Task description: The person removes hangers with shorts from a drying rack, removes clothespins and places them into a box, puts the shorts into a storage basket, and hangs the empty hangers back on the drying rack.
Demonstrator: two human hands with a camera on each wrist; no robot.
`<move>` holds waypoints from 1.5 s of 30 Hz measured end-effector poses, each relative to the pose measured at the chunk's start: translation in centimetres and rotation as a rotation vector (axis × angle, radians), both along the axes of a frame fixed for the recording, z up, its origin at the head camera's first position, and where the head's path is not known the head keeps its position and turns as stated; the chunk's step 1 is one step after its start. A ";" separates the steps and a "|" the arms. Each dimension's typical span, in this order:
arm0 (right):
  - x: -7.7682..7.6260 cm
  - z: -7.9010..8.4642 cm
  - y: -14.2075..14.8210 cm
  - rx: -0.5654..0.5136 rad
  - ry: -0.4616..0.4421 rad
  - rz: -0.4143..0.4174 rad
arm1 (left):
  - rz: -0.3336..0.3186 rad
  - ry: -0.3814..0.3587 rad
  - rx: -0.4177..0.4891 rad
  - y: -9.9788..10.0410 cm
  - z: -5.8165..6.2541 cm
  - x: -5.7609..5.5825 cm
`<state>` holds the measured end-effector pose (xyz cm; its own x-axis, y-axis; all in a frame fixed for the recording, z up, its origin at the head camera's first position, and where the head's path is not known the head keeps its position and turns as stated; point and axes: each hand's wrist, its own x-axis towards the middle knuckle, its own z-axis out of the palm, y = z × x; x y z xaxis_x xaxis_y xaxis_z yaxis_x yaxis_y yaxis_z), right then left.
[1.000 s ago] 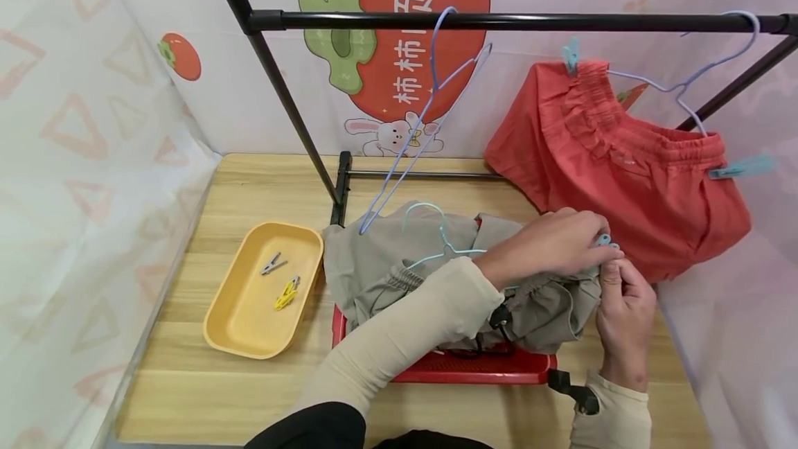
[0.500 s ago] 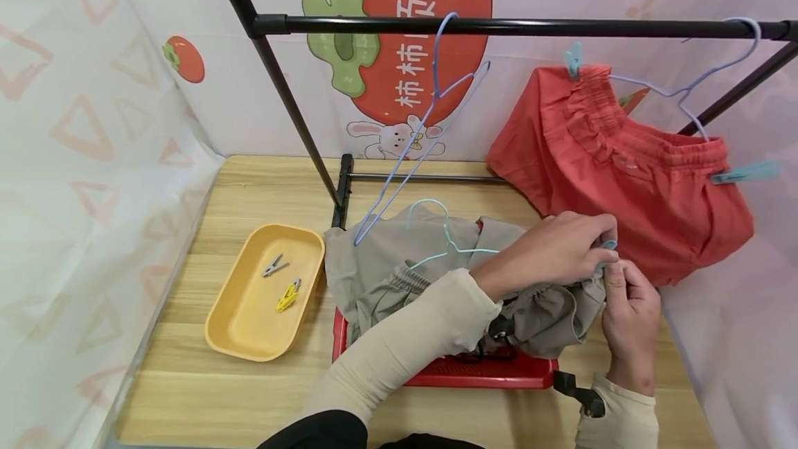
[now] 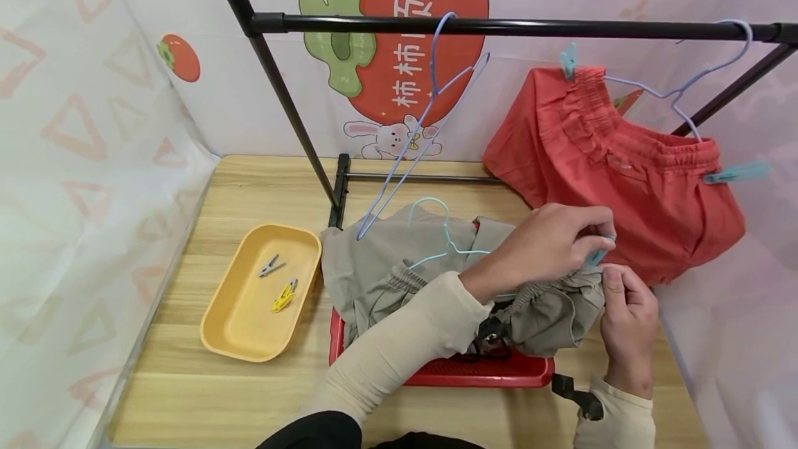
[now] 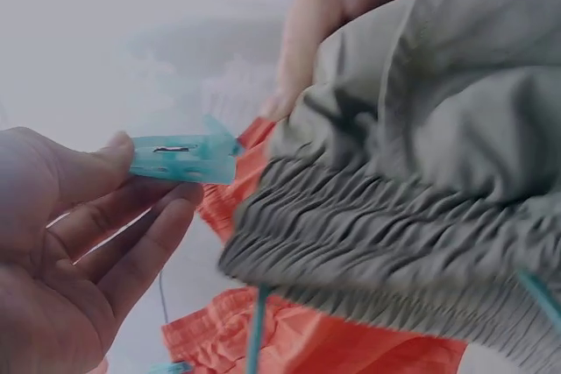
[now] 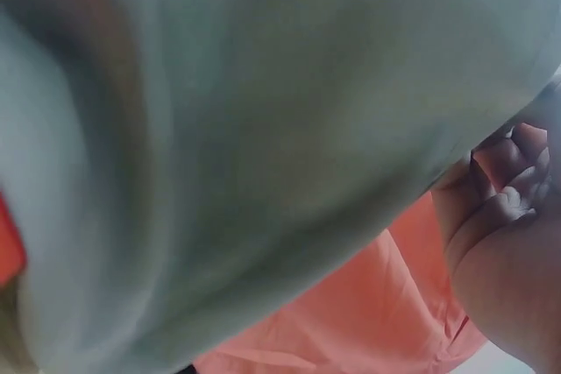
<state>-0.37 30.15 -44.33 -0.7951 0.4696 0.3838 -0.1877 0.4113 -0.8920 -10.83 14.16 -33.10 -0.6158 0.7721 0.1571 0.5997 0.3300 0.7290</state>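
Observation:
My left hand [image 3: 555,238], its arm stretched across the grey shorts [image 3: 364,272], pinches a light-blue clothespin [image 4: 184,160] between thumb and fingers. The pin is beside the gathered elastic waistband [image 4: 368,225], at the shorts' right end. There my right hand [image 3: 630,314] grips the cloth, its fingers partly hidden behind it. A mint-green hanger [image 3: 447,244] lies in the waist, its hook pointing up. Grey cloth fills most of the right wrist view, with the red shorts [image 5: 342,313] behind.
Under the grey shorts is a red basket [image 3: 474,380]. A yellow tray [image 3: 240,324] to the left holds a grey clothespin [image 3: 271,267] and a yellow one [image 3: 284,296]. From the black rack [image 3: 530,26] hang a bare blue hanger [image 3: 433,92] and the clipped red shorts.
My left hand has drawn slightly left and tilted, showing more of the clothespin, which is now lower beside the waistband. My right hand keeps its grip on the cloth, almost unmoved.

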 end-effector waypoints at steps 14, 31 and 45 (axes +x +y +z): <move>0.0 -0.3 0.1 0.010 -0.023 -0.010 | -0.031 -0.112 0.248 -5.0 0.8 1.0; 0.3 -0.5 0.8 -0.151 0.018 0.131 | 0.193 0.142 0.573 -20.9 -4.2 5.6; 0.3 -1.0 0.9 -0.266 0.119 0.219 | 0.956 0.262 0.176 -35.4 -12.1 8.5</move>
